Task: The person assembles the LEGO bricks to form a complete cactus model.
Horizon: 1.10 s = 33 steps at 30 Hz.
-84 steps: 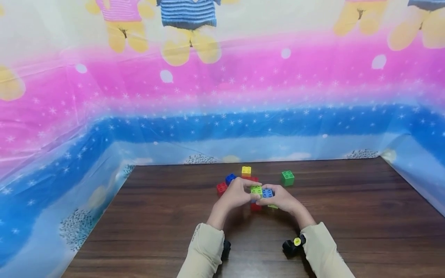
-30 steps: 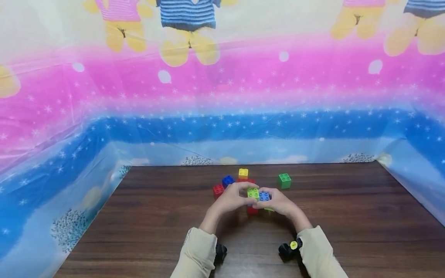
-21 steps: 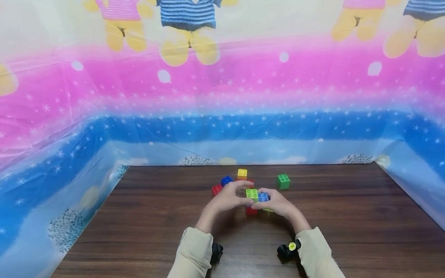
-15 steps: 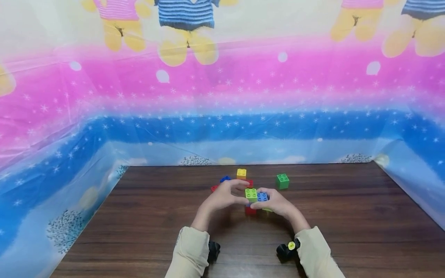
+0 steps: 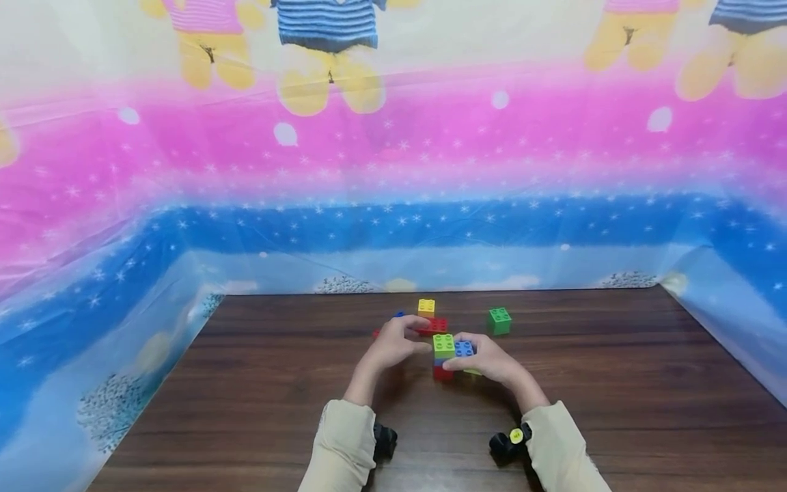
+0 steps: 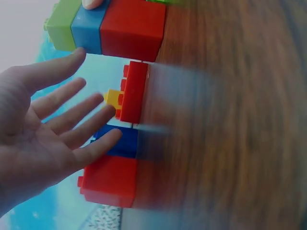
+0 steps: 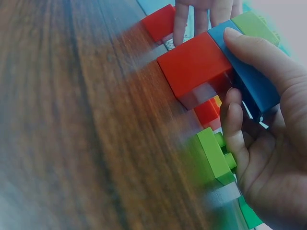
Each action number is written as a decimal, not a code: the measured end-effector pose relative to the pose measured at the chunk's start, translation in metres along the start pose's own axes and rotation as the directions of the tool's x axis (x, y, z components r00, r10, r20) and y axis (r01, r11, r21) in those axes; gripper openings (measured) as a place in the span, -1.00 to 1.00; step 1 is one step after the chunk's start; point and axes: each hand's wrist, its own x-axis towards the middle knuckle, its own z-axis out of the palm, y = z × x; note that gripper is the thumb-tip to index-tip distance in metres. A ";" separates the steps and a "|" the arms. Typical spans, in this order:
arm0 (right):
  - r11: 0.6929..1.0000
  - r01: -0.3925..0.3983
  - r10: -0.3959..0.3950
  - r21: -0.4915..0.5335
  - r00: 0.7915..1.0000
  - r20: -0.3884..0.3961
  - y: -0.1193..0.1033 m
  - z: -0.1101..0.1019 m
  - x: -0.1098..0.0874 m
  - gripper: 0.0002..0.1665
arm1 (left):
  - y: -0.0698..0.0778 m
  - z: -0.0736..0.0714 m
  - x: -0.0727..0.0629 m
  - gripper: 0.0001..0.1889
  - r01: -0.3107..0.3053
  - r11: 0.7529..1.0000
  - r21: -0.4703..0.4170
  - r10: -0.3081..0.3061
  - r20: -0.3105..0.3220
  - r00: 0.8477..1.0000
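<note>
In the head view a small stack of toy building bricks stands mid-table: a lime brick (image 5: 443,344) tops the left end of a long blue brick (image 5: 464,348), above a red brick (image 5: 442,373). My right hand (image 5: 490,357) grips the blue brick, its thumb on the near side as the right wrist view shows. The blue brick's right end juts past the red one. Left of the stack, my left hand (image 5: 393,344) is apart from it in the head view, holding nothing. Its fingers (image 6: 91,129) are spread in the left wrist view.
Behind the hands lie a flat red brick (image 5: 435,326), a yellow brick (image 5: 426,307) and a green brick (image 5: 499,321). A dark blue brick (image 6: 122,141) and another red brick (image 6: 110,179) sit beyond my left hand. A flat lime brick (image 7: 213,155) lies below my right hand.
My left hand has let go of the lime brick and drawn back to the left. The right hand keeps its grip on the blue brick beside it.
</note>
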 end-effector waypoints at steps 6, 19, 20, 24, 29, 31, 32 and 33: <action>1.000 -0.022 0.022 0.000 1.000 -0.010 -0.001 0.000 0.000 -0.43 | -0.004 0.002 0.003 -0.45 0.075 0.996 -0.056 -0.076 -0.023 0.997; 1.000 -0.021 0.021 0.008 1.000 -0.012 -0.001 0.000 -0.001 -0.42 | -0.002 0.005 0.004 -0.42 0.101 0.995 0.005 -0.101 -0.005 0.995; 1.000 -0.018 0.018 0.008 1.000 -0.011 -0.001 0.001 -0.001 -0.42 | -0.001 0.005 0.004 -0.42 0.102 0.995 0.008 -0.102 -0.005 0.995; 1.000 -0.010 0.010 0.007 1.000 -0.009 -0.001 0.001 0.000 -0.43 | 0.000 0.005 0.002 -0.41 0.103 0.994 0.023 -0.103 -0.008 0.995; 1.000 -0.004 0.004 0.017 1.000 -0.002 -0.001 0.001 0.000 -0.43 | 0.001 0.004 0.002 -0.40 0.102 0.994 0.030 -0.101 -0.023 0.995; 1.000 -0.003 0.003 0.020 1.000 0.002 -0.001 0.001 0.000 -0.43 | 0.000 0.004 0.002 -0.42 0.091 0.995 0.036 -0.090 -0.036 0.995; 1.000 -0.003 0.003 0.022 1.000 0.004 -0.001 0.001 0.000 -0.42 | 0.000 0.004 0.002 -0.43 0.088 0.995 0.037 -0.086 -0.042 0.995; 1.000 -0.002 0.002 0.022 1.000 0.006 0.000 0.001 0.001 -0.42 | -0.001 0.004 0.002 -0.44 0.085 0.996 0.038 -0.083 -0.050 0.995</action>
